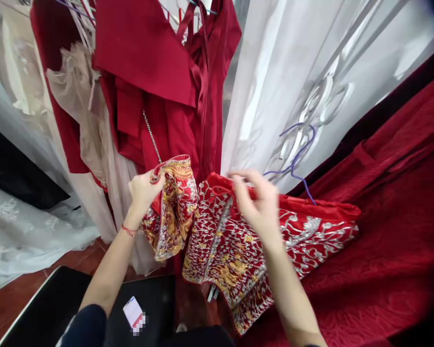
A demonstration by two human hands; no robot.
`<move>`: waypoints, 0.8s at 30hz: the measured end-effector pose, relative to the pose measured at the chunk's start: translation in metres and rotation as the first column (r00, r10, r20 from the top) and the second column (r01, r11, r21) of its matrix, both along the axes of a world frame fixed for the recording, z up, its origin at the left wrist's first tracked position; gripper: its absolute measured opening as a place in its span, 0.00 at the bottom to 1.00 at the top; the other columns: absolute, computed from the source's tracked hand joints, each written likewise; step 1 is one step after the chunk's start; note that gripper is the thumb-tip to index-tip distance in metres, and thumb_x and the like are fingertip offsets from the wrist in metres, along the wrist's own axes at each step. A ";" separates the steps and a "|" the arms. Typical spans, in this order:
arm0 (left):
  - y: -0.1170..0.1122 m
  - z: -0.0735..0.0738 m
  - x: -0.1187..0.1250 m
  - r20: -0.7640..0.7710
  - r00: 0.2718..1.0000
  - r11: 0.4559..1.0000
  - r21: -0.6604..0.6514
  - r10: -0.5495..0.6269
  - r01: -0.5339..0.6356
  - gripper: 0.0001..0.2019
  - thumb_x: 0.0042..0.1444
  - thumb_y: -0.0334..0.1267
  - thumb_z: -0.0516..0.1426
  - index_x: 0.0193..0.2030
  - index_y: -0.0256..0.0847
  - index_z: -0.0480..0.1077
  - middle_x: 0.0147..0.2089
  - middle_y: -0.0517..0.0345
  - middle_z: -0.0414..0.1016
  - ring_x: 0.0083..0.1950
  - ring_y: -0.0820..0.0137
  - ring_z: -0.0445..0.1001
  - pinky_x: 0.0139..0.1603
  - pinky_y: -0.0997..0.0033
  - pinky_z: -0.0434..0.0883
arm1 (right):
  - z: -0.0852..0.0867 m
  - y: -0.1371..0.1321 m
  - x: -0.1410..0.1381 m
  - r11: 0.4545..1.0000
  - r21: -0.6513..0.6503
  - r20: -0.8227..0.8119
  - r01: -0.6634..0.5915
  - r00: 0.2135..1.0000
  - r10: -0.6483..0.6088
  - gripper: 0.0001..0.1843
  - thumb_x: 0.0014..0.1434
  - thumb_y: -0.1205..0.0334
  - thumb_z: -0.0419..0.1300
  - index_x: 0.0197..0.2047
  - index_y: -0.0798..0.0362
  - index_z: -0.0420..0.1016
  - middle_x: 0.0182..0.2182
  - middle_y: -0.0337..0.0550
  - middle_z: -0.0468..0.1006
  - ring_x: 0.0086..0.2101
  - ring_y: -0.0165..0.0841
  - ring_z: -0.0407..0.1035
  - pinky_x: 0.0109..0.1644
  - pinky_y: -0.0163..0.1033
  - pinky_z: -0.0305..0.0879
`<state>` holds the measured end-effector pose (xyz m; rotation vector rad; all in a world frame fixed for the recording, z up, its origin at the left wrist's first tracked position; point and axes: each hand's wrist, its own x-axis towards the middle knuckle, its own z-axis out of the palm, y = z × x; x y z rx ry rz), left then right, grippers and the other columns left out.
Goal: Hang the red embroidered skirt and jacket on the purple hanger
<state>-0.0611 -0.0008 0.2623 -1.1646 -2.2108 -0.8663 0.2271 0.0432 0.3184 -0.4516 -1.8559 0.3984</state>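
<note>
My left hand (pixel 146 189) is closed around the edge of a small red piece of clothing (pixel 179 207) with gold and silver embroidery, which hangs folded from my fingers. Right of it, my right hand (pixel 256 200) is at the red waistband of an embroidered skirt (pixel 235 250), thumb and fingers bent over the cloth; motion blurs the fingertips. Silver vines and gold flowers cover the skirt. A purple hanger (pixel 292 161) sticks up from behind the waistband, its hook hanging on nothing visible.
Red dresses (pixel 144 62) and pale tulle gowns (pixel 79 82) hang ahead and left. White curtain cloth (pixel 253 82) is behind the hanger, and dark red fabric (pixel 376 231) fills the right side. Below lies a black seat-like surface (pixel 152 299) with a white card (pixel 133 311) on it.
</note>
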 end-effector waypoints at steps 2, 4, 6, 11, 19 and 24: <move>0.026 0.021 0.009 -0.016 1.000 1.000 0.022 -0.006 0.006 0.21 0.60 0.55 0.52 0.33 0.41 0.77 0.33 0.49 0.82 0.38 0.58 0.80 0.30 0.70 0.57 | 0.009 0.017 0.058 0.962 0.099 -0.063 0.255 0.966 -0.250 0.11 0.67 0.57 0.54 0.40 0.50 0.76 0.35 0.44 0.80 0.36 0.34 0.74 0.45 0.42 0.68; 0.050 0.043 0.025 -0.054 0.997 0.998 0.034 -0.048 0.050 0.21 0.60 0.55 0.52 0.35 0.42 0.78 0.34 0.49 0.82 0.39 0.57 0.80 0.31 0.69 0.59 | 0.009 0.038 0.102 0.882 0.182 0.001 0.435 0.897 -0.443 0.12 0.67 0.54 0.53 0.40 0.51 0.74 0.36 0.47 0.79 0.37 0.37 0.73 0.45 0.43 0.67; 0.070 0.063 0.046 -0.106 0.988 0.993 0.032 -0.109 0.113 0.19 0.60 0.54 0.52 0.37 0.43 0.79 0.35 0.50 0.82 0.40 0.58 0.80 0.33 0.69 0.61 | 0.003 0.059 0.129 0.838 0.251 0.163 0.484 0.832 -0.530 0.14 0.65 0.50 0.55 0.43 0.51 0.73 0.37 0.50 0.78 0.39 0.41 0.72 0.45 0.44 0.66; 0.106 0.098 0.083 -0.134 0.986 0.986 0.121 -0.095 0.112 0.18 0.60 0.51 0.53 0.42 0.41 0.78 0.37 0.47 0.82 0.42 0.57 0.78 0.39 0.66 0.65 | -0.021 0.095 0.151 0.958 0.043 0.479 0.284 0.835 -0.269 0.16 0.69 0.48 0.48 0.36 0.50 0.65 0.22 0.38 0.68 0.22 0.32 0.63 0.30 0.36 0.57; 0.123 0.096 0.113 -0.170 0.944 0.957 0.002 -0.284 0.289 0.17 0.58 0.51 0.54 0.36 0.40 0.78 0.32 0.50 0.80 0.35 0.62 0.76 0.34 0.68 0.61 | -0.021 0.096 0.156 0.989 -0.099 0.385 0.113 0.921 -0.067 0.19 0.69 0.49 0.48 0.29 0.48 0.57 0.19 0.32 0.56 0.20 0.28 0.53 0.29 0.35 0.50; 0.114 0.060 0.136 0.045 0.617 0.524 -0.482 -0.786 0.702 0.18 0.54 0.49 0.58 0.21 0.39 0.71 0.20 0.61 0.69 0.23 0.74 0.62 0.27 0.71 0.52 | -0.021 0.108 0.158 0.964 -0.265 0.354 0.032 0.933 0.067 0.24 0.67 0.40 0.49 0.27 0.49 0.61 0.18 0.33 0.60 0.21 0.28 0.54 0.28 0.35 0.51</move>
